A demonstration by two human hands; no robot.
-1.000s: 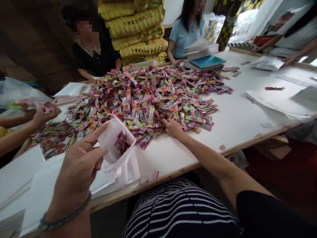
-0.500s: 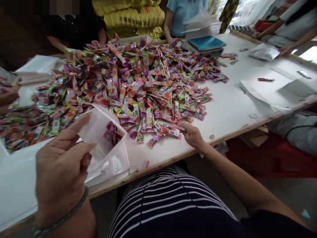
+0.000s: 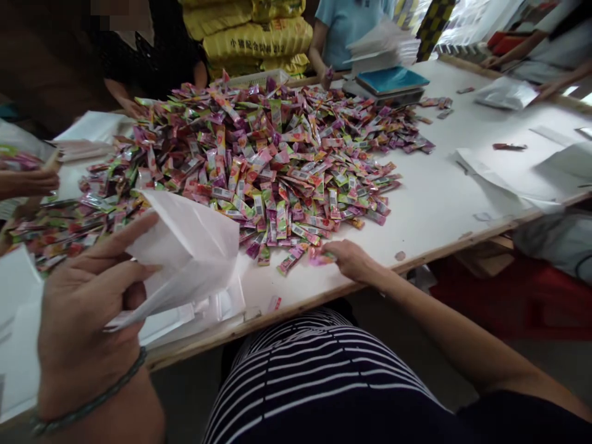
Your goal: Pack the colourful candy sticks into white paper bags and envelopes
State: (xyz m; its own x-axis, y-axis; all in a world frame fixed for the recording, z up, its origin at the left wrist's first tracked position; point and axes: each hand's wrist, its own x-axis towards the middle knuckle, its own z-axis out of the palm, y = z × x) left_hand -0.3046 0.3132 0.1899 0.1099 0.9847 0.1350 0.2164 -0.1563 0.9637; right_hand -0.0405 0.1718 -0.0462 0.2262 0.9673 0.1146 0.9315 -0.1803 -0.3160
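Note:
My left hand [image 3: 99, 302] pinches the edge of a white plastic bag [image 3: 197, 246] between thumb and fingers, above the near edge of the table. The bag's side faces me, so its contents are hidden. At the front of a big heap of small candy packets [image 3: 272, 160], my right hand [image 3: 354, 262] is closed on blurred pink and green packets [image 3: 321, 256]; how many I cannot tell. A few loose packets [image 3: 291, 262] lie just left of it.
Across the table, a blue-topped scale [image 3: 393, 80] carries stacked white bags [image 3: 383, 46]. Yellow sacks [image 3: 259, 40] are piled behind. Co-workers' hands reach in at left, back and right. White bags [image 3: 90, 132] lie at left; a filled bag [image 3: 504, 94] sits at far right.
The bag has turned from showing packets inside its mouth to showing its side. My right hand has drawn packets slightly toward me, away from the heap.

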